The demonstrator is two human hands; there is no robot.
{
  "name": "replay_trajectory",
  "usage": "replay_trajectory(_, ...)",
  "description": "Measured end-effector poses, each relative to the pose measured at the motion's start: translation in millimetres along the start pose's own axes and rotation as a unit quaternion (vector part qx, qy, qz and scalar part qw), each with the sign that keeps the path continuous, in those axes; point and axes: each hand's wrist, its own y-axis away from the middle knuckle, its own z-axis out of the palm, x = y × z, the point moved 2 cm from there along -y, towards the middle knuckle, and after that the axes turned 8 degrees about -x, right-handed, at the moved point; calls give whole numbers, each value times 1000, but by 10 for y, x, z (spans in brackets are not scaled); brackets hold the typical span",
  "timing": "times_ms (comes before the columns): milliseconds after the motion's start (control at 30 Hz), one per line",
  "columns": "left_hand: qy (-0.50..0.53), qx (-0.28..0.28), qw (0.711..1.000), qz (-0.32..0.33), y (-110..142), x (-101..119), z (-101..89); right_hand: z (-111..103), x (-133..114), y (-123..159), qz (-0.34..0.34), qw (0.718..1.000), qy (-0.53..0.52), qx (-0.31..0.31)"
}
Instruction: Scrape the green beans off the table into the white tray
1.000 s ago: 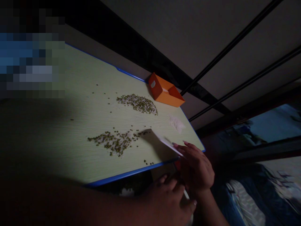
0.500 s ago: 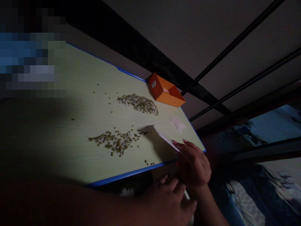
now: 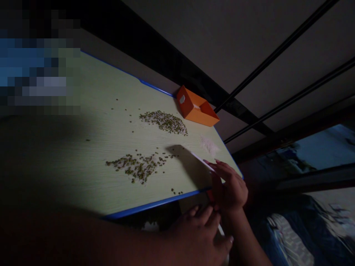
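Observation:
My right hand is above the near right corner of the table, pinching the end of a thin white card between fingers and thumb. The card tilts over the tabletop, seen nearly edge-on, and casts a shadow. Left of it lies a loose heap of small green beans mixed with whitish grains. Farther back spreads a denser heap of the same mix. My left hand is below the table's blue edge, fingers bent around something partly white, mostly hidden.
An orange open box stands at the table's far edge by the wall. A small pile of white grains lies near it. Stray beans dot the pale table. Dark fabric is at lower right. The upper left is pixelated.
The card has turned more edge-on and its tip has shifted right. My right hand's fingers have tilted slightly with it. The heaps, box and left hand look nearly the same.

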Motion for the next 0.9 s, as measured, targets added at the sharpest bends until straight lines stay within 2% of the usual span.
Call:
replay_trajectory(267,14,-22,1000,-3,-16,3,-19,-90,-86,64,54,991,-124,-12)
replay_trajectory(367,25,-34,999,-7,-20,0,-15,-148,-114,44,43,987,-153,-33)
replay_trajectory(567,24,-36,999,-18,-9,-1,-43,-236,-147,39,23,977,-210,-35)
replay_trajectory(700,28,-41,999,-9,-17,-5,-74,-244,-155,97,34,972,-229,-39)
replay_trajectory(900,29,-50,998,-12,-23,2,-90,-264,-74,161,53,974,-219,-7)
